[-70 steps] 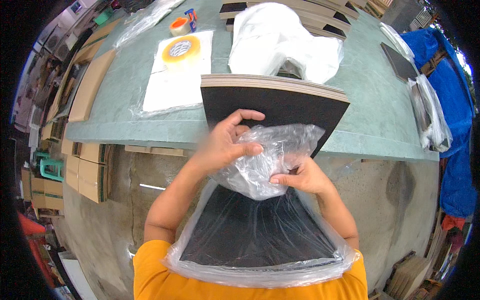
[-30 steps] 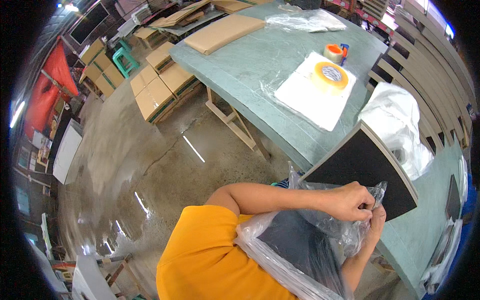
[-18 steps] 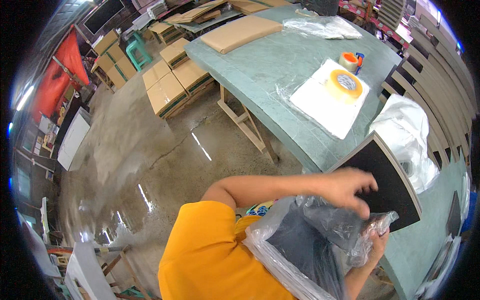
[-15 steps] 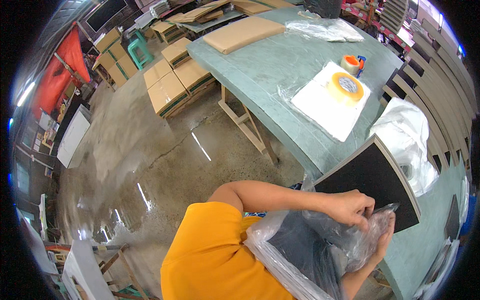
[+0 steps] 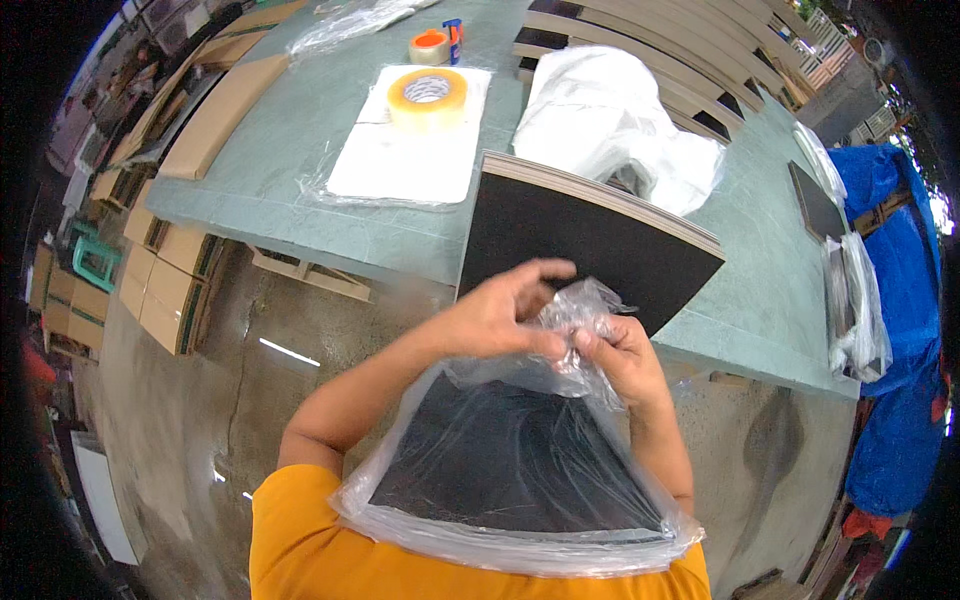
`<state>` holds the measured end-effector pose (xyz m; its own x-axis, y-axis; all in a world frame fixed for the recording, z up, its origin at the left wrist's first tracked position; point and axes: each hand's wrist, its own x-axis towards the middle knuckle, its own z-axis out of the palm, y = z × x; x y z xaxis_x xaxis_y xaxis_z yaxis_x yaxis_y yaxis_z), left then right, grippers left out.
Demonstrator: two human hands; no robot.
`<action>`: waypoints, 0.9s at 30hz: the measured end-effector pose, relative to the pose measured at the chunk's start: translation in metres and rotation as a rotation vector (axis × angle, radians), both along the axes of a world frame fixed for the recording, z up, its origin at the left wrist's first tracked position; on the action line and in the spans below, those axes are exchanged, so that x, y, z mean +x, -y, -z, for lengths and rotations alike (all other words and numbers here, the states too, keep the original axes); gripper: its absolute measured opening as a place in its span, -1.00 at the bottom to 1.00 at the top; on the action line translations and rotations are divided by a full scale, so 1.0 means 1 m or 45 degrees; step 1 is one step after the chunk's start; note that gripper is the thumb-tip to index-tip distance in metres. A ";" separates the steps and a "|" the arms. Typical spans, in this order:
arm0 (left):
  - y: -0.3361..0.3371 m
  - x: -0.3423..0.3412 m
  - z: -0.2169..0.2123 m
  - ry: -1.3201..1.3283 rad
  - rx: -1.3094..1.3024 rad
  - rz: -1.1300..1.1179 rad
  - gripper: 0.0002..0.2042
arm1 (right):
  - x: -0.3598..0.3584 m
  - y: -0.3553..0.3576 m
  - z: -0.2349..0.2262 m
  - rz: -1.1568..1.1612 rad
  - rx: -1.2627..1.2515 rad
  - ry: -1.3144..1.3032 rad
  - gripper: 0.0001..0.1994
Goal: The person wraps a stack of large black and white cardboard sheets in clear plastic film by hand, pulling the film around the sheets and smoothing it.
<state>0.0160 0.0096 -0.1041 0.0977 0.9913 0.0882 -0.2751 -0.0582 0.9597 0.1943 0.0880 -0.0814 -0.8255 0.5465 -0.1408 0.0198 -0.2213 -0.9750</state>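
A clear plastic bag (image 5: 520,470) with a flat black panel inside leans against my body, its upper end bunched up. My right hand (image 5: 625,355) pinches the bunched plastic between thumb and fingers. My left hand (image 5: 500,312) is curled loosely around the other side of the bunch, thumb against the plastic and index finger raised. Just beyond both hands, a stack of black panels with pale edges (image 5: 590,235) sits at the table's near edge, partly hidden by the left hand and the plastic.
On the green table (image 5: 270,215) lie white sheets (image 5: 400,165) with a yellow tape roll (image 5: 428,98) on top. Behind them is a tape dispenser (image 5: 430,46). White wrapped material (image 5: 600,115) rests past the panels. Cartons (image 5: 165,290) stand at left; a blue tarp (image 5: 890,300) hangs at right.
My view has swung right, bringing the bag and panels to the middle. Both hands stay at the bunched plastic; the left hand's fingers have spread more.
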 end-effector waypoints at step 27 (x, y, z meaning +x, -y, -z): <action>-0.002 0.029 -0.044 -0.602 0.027 -0.187 -0.83 | -0.008 -0.006 -0.002 0.447 -0.315 -0.174 -0.77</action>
